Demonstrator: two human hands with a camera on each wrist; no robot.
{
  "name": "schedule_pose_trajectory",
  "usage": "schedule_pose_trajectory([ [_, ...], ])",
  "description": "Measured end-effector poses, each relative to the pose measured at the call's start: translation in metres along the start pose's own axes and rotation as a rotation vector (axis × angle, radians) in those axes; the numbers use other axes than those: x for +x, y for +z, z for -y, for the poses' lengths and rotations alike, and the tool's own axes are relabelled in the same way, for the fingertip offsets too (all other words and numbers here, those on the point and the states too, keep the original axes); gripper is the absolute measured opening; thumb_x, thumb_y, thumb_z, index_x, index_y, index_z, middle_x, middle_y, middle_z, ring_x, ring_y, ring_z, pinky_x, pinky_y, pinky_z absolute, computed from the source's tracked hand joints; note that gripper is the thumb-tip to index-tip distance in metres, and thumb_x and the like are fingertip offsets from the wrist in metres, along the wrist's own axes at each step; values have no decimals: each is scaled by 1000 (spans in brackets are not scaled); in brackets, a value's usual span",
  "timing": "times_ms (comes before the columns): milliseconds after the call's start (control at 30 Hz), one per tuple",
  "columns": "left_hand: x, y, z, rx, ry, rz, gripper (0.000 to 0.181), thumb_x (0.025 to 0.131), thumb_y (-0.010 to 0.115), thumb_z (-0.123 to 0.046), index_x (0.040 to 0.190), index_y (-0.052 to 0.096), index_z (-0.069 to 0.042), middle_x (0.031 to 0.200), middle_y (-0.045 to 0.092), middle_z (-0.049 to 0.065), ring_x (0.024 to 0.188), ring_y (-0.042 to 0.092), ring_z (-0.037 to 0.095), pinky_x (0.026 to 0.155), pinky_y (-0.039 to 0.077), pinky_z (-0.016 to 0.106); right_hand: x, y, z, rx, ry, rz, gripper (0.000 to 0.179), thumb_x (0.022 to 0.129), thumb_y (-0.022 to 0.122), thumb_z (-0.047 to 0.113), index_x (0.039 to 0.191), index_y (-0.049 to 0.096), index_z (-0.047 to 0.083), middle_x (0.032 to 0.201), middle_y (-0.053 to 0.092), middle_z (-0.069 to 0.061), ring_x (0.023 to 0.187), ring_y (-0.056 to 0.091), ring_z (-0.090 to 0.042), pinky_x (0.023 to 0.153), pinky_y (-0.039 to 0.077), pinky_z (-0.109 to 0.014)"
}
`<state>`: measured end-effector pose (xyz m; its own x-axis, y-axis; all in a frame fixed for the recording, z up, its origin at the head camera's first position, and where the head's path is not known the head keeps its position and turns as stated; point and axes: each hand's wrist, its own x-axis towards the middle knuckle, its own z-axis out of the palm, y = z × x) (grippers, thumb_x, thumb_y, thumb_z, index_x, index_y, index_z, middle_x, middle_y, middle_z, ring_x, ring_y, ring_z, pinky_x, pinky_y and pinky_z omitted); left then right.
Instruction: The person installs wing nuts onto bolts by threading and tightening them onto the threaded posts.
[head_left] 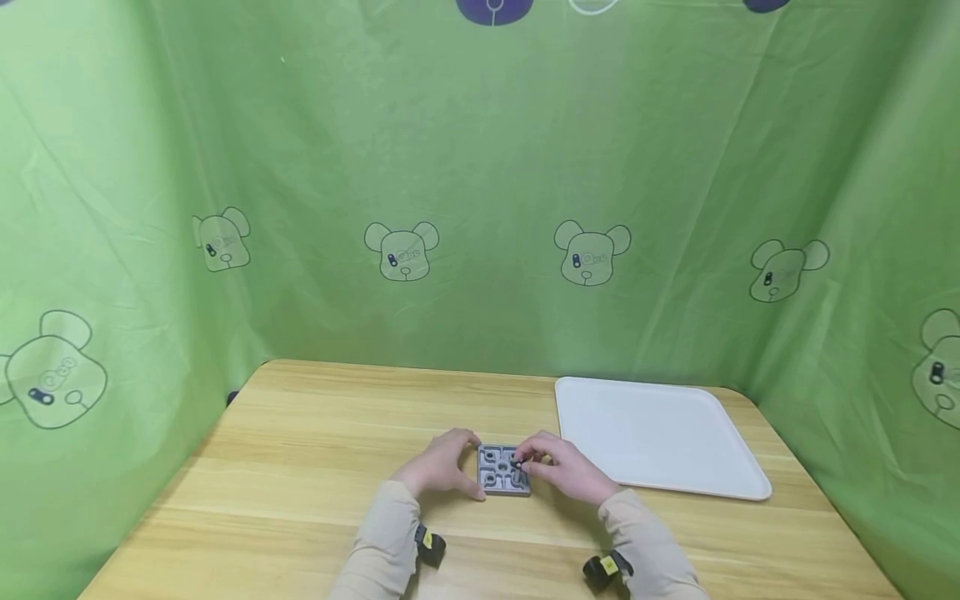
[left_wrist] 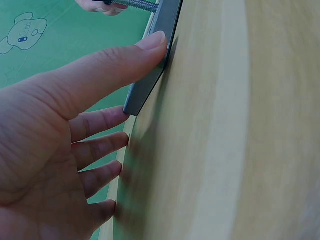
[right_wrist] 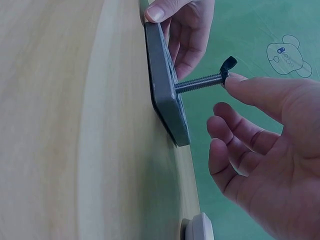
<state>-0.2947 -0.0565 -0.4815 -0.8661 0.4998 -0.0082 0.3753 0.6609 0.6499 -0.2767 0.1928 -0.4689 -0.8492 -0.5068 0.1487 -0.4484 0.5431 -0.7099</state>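
A square grey metal plate [head_left: 503, 469] with round holes and recesses lies flat on the wooden table. My left hand [head_left: 442, 464] grips its left side, thumb at the near corner and index finger at the far corner. From the plate a threaded bolt [right_wrist: 200, 83] stands up, topped by a black wing nut [right_wrist: 227, 66]. My right hand [head_left: 562, 468] pinches this wing nut at the plate's right part. In the right wrist view the thumb touches the nut, while the other fingers are bent below; the index fingertip is hidden there.
A white tray [head_left: 660, 433] lies on the table [head_left: 300, 467] behind and to the right of my right hand. Green printed curtains [head_left: 480, 150] enclose the table at the back and sides. A black strapped camera [head_left: 431, 546] sits on each wrist.
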Motion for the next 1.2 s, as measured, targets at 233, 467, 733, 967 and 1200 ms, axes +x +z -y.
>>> schedule_pose_trajectory([
  [233,0,0,0,-4,1,-1,82,62,89,-29,130,53,-4,139,52,16,131,47,34,115,36,51,0,-3,2,-32,0,-27,19,90,65,19,108,65,11,107,65,-6,91,56,-10,81,49,-25],
  [467,0,0,1,-4,-5,-3,82,61,90,-29,130,53,-5,140,52,16,132,46,35,116,35,51,1,-7,3,-38,-5,-81,14,89,66,15,102,68,12,102,64,0,89,55,-10,75,47,-21],
  [733,0,0,0,-7,-7,-3,82,61,90,-29,130,53,-4,140,52,16,131,47,35,115,35,51,0,-7,4,-45,7,-96,8,89,65,15,96,69,14,99,62,2,86,53,-4,74,47,-20],
  [967,-1,0,0,-15,-8,-4,82,61,90,-28,130,53,-4,139,52,16,131,47,35,115,36,52,1,-4,4,-45,9,-105,7,90,64,14,95,69,14,98,62,2,85,52,-4,73,47,-19],
  [1200,-1,-1,-2,-16,-10,0,82,61,90,-29,130,53,-5,139,52,16,131,47,35,115,36,52,1,-3,2,-42,10,-110,8,91,64,16,97,69,13,97,61,3,86,52,-4,74,46,-19],
])
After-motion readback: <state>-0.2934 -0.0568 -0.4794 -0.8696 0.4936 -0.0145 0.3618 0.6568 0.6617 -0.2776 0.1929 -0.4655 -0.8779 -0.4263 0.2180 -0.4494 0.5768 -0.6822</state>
